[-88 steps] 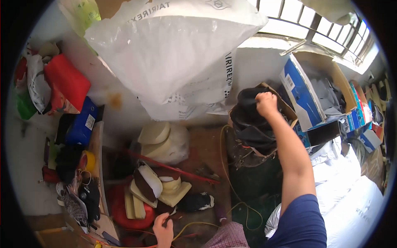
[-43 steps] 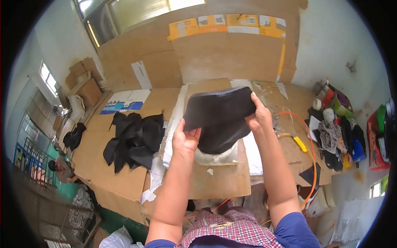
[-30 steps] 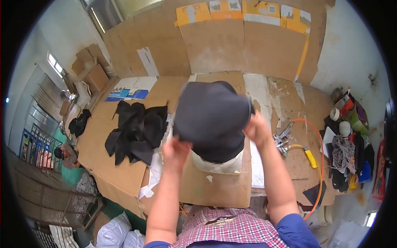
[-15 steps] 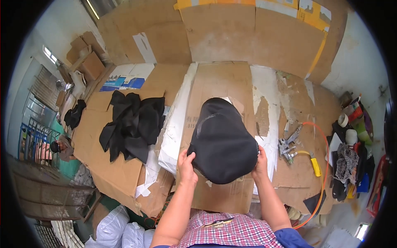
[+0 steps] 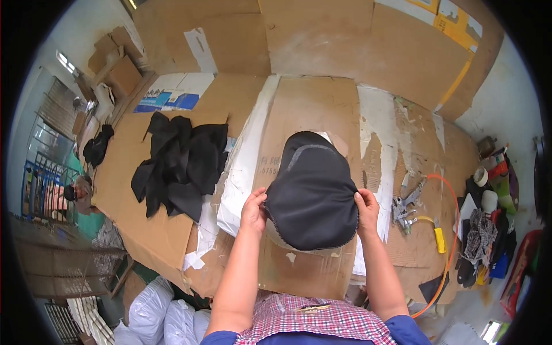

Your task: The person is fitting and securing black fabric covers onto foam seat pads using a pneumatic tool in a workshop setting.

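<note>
A black fabric seat cover point(image 5: 313, 201), shaped like a bicycle saddle, is in front of me over the cardboard-covered table. Its narrow end points away from me, and a greyish curved streak crosses that end. Stitching runs along its edge, and a pale rim shows under the lower left side. My left hand point(image 5: 253, 210) grips the cover's left edge with thumb and fingers. On the right edge, my right hand point(image 5: 367, 211) pinches the fabric, which creases towards the thumb. The underside is hidden.
Left on the table lies a heap of black fabric pieces point(image 5: 184, 164). To the right are a spray gun point(image 5: 402, 210) and an orange hose point(image 5: 456, 230). Cloths and tools point(image 5: 483, 230) crowd the far right. White bags point(image 5: 150, 307) stand below left; another person point(image 5: 82, 192) is farther off.
The cover has tipped, with its wide end turned so the stitched edge shows more. My right thumb has come onto the top of the fabric. The whole view has shifted slightly.
</note>
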`<state>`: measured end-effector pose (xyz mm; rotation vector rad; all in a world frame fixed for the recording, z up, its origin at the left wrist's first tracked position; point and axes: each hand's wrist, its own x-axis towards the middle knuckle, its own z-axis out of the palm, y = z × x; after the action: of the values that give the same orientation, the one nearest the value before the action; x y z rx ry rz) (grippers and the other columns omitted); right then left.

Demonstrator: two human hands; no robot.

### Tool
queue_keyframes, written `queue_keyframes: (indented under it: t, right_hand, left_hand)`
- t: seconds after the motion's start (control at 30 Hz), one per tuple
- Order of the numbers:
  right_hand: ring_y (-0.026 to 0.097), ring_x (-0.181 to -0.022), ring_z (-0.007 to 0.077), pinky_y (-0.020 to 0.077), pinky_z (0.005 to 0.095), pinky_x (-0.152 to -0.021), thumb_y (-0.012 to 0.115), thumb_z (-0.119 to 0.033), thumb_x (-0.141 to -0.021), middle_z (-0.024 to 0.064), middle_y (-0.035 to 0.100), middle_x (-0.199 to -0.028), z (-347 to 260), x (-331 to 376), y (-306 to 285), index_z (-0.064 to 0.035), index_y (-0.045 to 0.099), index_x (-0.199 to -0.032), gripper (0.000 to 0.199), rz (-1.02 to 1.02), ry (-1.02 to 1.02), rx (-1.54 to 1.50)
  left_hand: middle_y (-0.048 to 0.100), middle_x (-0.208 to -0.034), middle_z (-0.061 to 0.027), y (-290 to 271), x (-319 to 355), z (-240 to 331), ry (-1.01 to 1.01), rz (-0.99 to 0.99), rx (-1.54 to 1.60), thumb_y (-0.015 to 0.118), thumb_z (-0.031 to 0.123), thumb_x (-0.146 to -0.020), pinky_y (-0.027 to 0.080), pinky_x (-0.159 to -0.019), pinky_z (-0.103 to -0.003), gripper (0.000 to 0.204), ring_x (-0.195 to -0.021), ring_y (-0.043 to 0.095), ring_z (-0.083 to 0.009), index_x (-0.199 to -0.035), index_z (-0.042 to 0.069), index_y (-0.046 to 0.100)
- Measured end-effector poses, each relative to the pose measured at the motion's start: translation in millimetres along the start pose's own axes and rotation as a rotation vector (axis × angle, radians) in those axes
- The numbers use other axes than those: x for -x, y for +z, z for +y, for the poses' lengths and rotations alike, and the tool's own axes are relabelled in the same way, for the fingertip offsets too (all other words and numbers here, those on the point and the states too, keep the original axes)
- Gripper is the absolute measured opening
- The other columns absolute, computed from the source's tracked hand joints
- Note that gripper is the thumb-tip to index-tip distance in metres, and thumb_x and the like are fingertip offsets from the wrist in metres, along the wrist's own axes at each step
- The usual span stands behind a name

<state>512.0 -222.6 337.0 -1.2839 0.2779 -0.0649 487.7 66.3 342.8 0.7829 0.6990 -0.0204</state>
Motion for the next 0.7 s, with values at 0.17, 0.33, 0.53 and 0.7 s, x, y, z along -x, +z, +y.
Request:
queue_keyframes:
  t: [0.17,0.33,0.53,0.7]
  right_hand:
    - [0.051,-0.078,0.0070,0.0409,0.0200,-0.073,0.056,-0.014,-0.088,-0.0012,0.057,-0.085,-3.8,-4.7,-6.5,-0.0043,0.057,-0.093,0.010,-0.024,0.030,0.090]
    - [0.052,-0.078,0.0074,0.0393,0.0191,-0.072,0.061,-0.016,-0.082,-0.0008,0.059,-0.086,-52.9,-8.3,18.5,-0.0063,0.059,-0.096,0.017,-0.085,0.265,0.325]
    - [0.052,-0.074,0.0098,0.0419,0.0220,-0.068,0.066,-0.013,-0.079,0.0012,0.059,-0.084,-49.4,-30.7,39.0,-0.0043,0.058,-0.096,0.020,-0.152,0.076,0.710]
    - [0.052,-0.073,0.0113,0.0433,0.0232,-0.067,0.062,-0.002,-0.079,0.0035,0.056,-0.081,-52.9,4.3,54.3,-0.0002,0.055,-0.092,0.015,0.016,-0.433,0.718]
  left_hand:
    - [0.056,-0.084,-0.0027,-12.5,48.0,-3.7,0.270,0.141,-0.352,0.064,0.012,-0.081,0.045,-0.070,-0.024,0.024,-0.078,0.053,-0.0116,-0.101,0.003,0.055]
    - [0.059,-0.076,-0.0026,3.2,85.8,-30.3,0.444,0.056,-0.552,0.071,0.021,-0.075,0.045,-0.065,-0.025,0.035,-0.070,0.054,-0.0110,-0.098,-0.001,0.056]
    - [0.057,-0.066,-0.0035,10.1,74.8,-29.7,0.498,0.038,-0.588,0.070,0.013,-0.076,0.044,-0.055,-0.026,0.027,-0.058,0.052,-0.0108,-0.094,-0.002,0.056]
    - [0.056,-0.068,-0.0021,6.9,53.5,-16.8,0.516,0.062,-0.606,0.069,0.011,-0.077,0.044,-0.057,-0.024,0.025,-0.060,0.051,-0.0080,-0.093,-0.004,0.057]
